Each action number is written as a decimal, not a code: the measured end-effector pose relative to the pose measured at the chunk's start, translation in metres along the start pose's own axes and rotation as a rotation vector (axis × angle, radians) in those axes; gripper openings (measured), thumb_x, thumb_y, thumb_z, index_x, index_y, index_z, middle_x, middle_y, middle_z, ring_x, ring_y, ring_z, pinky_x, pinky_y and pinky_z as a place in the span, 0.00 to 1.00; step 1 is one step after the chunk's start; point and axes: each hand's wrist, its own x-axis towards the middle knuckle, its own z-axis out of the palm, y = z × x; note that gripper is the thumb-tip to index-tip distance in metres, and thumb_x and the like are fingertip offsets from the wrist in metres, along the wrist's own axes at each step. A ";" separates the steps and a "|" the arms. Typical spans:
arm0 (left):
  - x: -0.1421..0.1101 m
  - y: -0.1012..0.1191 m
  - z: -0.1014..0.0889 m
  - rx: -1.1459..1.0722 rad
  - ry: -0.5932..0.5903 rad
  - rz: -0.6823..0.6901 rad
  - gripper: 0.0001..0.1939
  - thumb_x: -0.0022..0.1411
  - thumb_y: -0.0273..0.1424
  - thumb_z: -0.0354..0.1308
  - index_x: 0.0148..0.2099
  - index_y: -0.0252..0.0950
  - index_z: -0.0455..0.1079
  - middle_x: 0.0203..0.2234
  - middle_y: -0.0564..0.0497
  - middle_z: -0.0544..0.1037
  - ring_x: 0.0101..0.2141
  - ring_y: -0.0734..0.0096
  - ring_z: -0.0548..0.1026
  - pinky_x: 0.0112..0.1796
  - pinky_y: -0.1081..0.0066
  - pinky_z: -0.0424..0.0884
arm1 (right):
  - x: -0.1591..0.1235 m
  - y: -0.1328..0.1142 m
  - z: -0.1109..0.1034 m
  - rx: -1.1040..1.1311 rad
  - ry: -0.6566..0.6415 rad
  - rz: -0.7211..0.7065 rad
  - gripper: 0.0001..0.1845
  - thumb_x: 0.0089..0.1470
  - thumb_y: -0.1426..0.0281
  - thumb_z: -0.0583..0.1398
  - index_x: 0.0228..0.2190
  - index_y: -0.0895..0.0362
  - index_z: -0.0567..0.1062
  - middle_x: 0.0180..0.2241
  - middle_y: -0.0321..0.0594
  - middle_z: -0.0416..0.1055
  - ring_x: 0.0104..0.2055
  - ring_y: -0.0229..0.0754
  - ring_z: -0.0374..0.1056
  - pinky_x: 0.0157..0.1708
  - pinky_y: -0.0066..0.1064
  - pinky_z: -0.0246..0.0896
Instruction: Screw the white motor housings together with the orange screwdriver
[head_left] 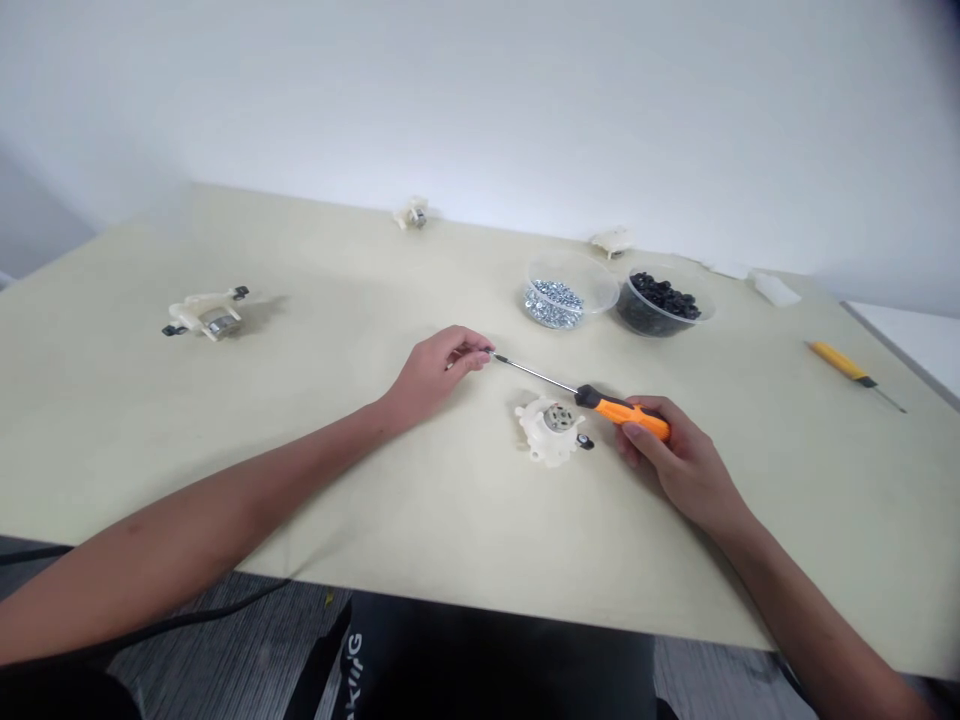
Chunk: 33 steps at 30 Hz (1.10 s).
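Note:
My right hand (679, 460) is closed round the orange handle of a screwdriver (600, 400), whose metal shaft points left across the table. My left hand (442, 368) pinches its fingertips together right at the screwdriver's tip; what they hold is too small to make out. A white plastic assembly with a metal motor face (553, 428) lies on the table just under the shaft, between my two hands.
A clear tub of silver screws (559, 300) and a tub of black rings (664, 298) stand behind. Another white assembly (206, 315) lies at the left, two more (411, 214) (611, 240) by the wall. A second orange screwdriver (851, 368) lies far right.

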 end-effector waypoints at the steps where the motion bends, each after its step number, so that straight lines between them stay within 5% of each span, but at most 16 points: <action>1: 0.000 0.000 0.000 -0.004 -0.004 0.002 0.10 0.65 0.37 0.54 0.42 0.38 0.72 0.38 0.51 0.79 0.37 0.71 0.74 0.40 0.70 0.67 | 0.000 0.000 0.000 -0.004 0.007 0.007 0.18 0.60 0.54 0.54 0.44 0.54 0.68 0.24 0.35 0.68 0.27 0.40 0.65 0.31 0.34 0.62; 19: 0.000 -0.004 0.000 0.000 -0.011 0.028 0.10 0.65 0.37 0.55 0.43 0.39 0.72 0.38 0.51 0.79 0.37 0.72 0.75 0.40 0.70 0.68 | -0.002 0.000 0.000 0.028 -0.005 0.036 0.18 0.60 0.54 0.55 0.45 0.53 0.66 0.24 0.34 0.68 0.26 0.38 0.63 0.30 0.31 0.59; 29: 0.002 -0.004 -0.006 0.117 -0.073 0.173 0.09 0.64 0.37 0.58 0.40 0.38 0.74 0.36 0.51 0.78 0.36 0.72 0.75 0.39 0.73 0.70 | -0.001 0.009 -0.002 0.148 0.016 0.044 0.18 0.56 0.56 0.61 0.46 0.48 0.68 0.24 0.34 0.67 0.24 0.38 0.62 0.24 0.31 0.57; 33: -0.002 -0.002 0.002 0.189 -0.212 0.338 0.08 0.65 0.34 0.57 0.41 0.36 0.74 0.37 0.50 0.78 0.38 0.72 0.75 0.41 0.72 0.70 | -0.001 0.010 -0.001 0.155 -0.012 0.027 0.16 0.55 0.56 0.62 0.42 0.50 0.71 0.23 0.35 0.67 0.22 0.37 0.60 0.22 0.31 0.55</action>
